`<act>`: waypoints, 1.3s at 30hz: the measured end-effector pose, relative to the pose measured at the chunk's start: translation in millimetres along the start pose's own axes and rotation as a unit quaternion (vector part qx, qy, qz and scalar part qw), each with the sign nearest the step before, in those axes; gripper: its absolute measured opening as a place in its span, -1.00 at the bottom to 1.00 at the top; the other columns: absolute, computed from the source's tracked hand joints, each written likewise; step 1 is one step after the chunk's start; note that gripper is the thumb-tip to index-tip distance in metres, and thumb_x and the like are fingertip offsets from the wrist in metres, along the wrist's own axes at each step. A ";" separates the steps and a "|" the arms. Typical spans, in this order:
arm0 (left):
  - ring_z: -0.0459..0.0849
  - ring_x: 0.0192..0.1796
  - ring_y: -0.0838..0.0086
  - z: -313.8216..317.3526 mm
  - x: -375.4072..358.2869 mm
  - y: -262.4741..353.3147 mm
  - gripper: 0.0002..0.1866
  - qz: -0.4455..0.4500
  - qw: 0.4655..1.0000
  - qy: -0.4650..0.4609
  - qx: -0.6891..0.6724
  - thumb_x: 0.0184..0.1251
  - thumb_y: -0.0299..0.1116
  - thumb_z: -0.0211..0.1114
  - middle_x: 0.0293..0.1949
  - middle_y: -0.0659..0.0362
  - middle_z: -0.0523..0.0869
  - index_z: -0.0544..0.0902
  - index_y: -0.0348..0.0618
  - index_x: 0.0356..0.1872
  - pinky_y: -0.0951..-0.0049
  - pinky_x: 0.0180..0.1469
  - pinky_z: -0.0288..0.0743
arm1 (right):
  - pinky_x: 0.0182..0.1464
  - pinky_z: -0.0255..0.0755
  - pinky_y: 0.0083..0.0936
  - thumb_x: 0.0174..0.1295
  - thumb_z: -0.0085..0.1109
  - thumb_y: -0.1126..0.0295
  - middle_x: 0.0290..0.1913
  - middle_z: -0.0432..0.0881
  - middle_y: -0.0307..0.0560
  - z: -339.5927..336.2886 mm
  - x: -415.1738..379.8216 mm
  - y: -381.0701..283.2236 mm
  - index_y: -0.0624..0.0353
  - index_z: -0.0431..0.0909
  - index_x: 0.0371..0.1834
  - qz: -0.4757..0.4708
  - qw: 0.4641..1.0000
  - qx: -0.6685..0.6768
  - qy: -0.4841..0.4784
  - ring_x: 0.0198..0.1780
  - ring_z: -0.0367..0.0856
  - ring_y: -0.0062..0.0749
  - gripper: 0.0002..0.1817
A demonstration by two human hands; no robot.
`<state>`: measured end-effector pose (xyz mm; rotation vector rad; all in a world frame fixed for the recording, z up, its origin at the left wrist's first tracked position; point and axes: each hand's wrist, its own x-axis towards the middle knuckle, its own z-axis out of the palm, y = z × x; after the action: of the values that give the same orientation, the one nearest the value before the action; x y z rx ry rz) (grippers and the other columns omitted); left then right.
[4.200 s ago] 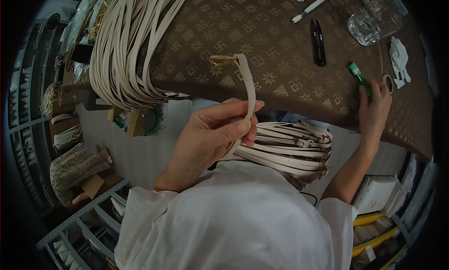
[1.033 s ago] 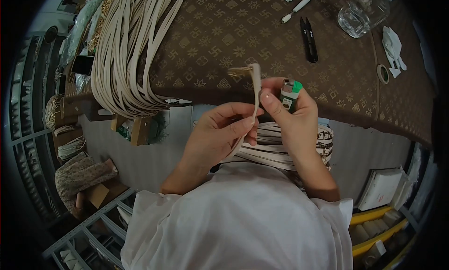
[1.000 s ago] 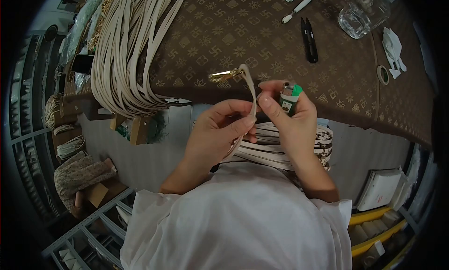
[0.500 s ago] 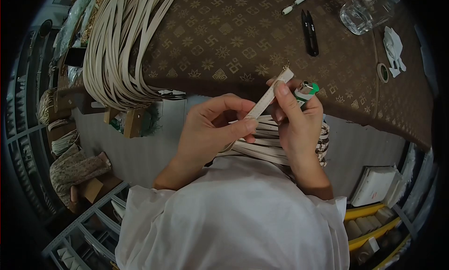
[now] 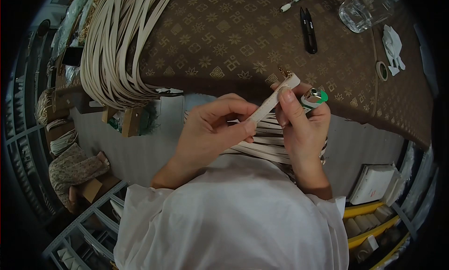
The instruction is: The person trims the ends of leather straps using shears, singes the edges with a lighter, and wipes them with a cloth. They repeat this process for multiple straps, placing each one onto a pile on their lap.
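Observation:
A short cream strap slants between my two hands, above my lap. My left hand pinches its lower end between thumb and fingers. Near the upper end, the thumb of my right hand presses on the strap, with the fingers behind it. A small gold-coloured chain sticks out past that end. Tucked in the fingers of the same right hand is a green lighter, its metal top facing up. Under the hands, a bundle of cream cords lies across my lap, partly covered.
Long cream cords hang over the left of the brown patterned tablecloth. Black thread snips, a white-handled tool, a glass jar, a tape roll and a crumpled white piece lie to the right.
The strap's upper end has turned slightly and shifted right. My right hand and the lighter have moved a little to the right and down. Both hands keep their hold.

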<state>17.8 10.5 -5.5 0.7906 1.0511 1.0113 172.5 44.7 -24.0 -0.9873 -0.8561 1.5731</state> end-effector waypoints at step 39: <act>0.42 -0.45 0.75 -20.5 -3.6 6.7 -0.78 0.055 0.998 0.031 -0.027 0.23 -0.54 0.07 -0.38 0.26 0.49 0.56 -0.36 -0.13 0.77 -0.45 0.33 | -0.49 0.21 -0.74 0.26 -0.07 0.37 -0.49 0.43 -0.17 -10.0 22.8 -21.8 0.34 0.38 -0.05 -0.123 0.926 -0.356 -0.035 -0.55 0.27 -0.66 -0.71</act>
<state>-4.0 10.6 -4.8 0.7840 1.0386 1.1590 187.5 71.7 -12.4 -1.2618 -1.5992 1.0877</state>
